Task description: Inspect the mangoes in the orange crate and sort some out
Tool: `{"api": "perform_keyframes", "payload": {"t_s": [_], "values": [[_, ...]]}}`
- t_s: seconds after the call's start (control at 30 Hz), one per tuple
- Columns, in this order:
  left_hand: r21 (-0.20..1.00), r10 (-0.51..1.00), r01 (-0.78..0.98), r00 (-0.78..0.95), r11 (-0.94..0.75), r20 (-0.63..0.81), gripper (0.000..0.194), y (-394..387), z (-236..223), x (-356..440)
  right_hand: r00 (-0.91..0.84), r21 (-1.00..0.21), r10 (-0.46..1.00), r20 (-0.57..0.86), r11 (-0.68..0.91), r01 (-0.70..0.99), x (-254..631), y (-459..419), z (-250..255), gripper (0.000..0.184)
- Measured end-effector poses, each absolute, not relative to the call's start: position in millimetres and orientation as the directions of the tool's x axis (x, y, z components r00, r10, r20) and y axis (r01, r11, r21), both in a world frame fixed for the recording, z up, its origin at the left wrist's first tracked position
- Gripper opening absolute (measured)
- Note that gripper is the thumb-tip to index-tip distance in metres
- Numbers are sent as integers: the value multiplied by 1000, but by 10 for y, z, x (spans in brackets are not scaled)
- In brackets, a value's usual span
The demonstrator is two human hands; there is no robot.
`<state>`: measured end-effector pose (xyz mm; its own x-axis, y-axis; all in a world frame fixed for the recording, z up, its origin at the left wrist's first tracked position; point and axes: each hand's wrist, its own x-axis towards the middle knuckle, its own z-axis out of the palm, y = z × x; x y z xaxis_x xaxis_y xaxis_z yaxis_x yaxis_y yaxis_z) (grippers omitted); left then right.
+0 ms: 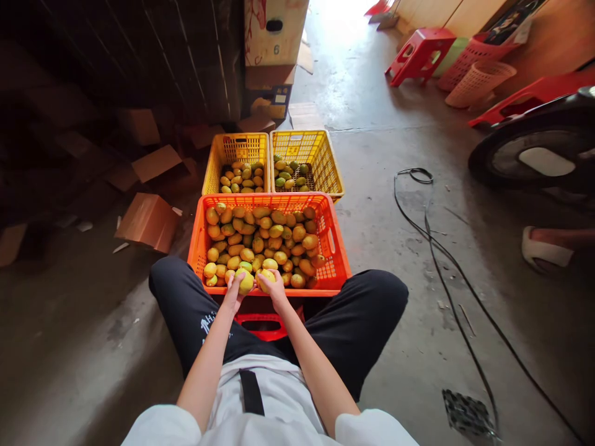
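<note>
My left hand (235,292) is wrapped round a greenish-yellow mango (245,282). Just beside it, my right hand (276,288) grips a second, yellower mango (264,280). Both hands are over the near edge of an orange plastic crate (341,260), which is filled with many yellow and green mangoes (260,232). Against its far side stand two yellow crates. The left yellow crate (211,164) holds mostly yellow mangoes (242,176). In the right yellow crate (325,155) lie greener mangoes (290,173), fewer in number.
Cardboard boxes (149,222) and scraps lie on the left. A stacked carton (274,37) rises behind the crates. On the right are black cables (446,254), a wheel (525,155) and another person's foot (548,248). Farther back stand red stools (421,52) and pink baskets (481,80).
</note>
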<state>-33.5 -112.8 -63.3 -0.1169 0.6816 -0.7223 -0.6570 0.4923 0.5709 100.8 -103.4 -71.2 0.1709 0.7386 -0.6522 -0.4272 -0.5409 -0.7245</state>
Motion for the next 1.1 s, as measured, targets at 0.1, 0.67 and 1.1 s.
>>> {"api": "perform_keyframes", "payload": {"t_s": [0.1,0.67,1.1], "values": [[543,670,-691,-114,478,-734,33,-1113,-644,-365,173,-704,717,-675,-557,-441,1018,-1037,-723,60],[359,577,-778,7,517,-816,37,-1016,-537,-421,133,-631,669,-732,-590,-503,1074,-992,-737,41],[476,642,-715,-50,512,-765,39,-1094,-663,-388,111,-721,761,-639,-543,-430,1080,-1034,-754,54]]}}
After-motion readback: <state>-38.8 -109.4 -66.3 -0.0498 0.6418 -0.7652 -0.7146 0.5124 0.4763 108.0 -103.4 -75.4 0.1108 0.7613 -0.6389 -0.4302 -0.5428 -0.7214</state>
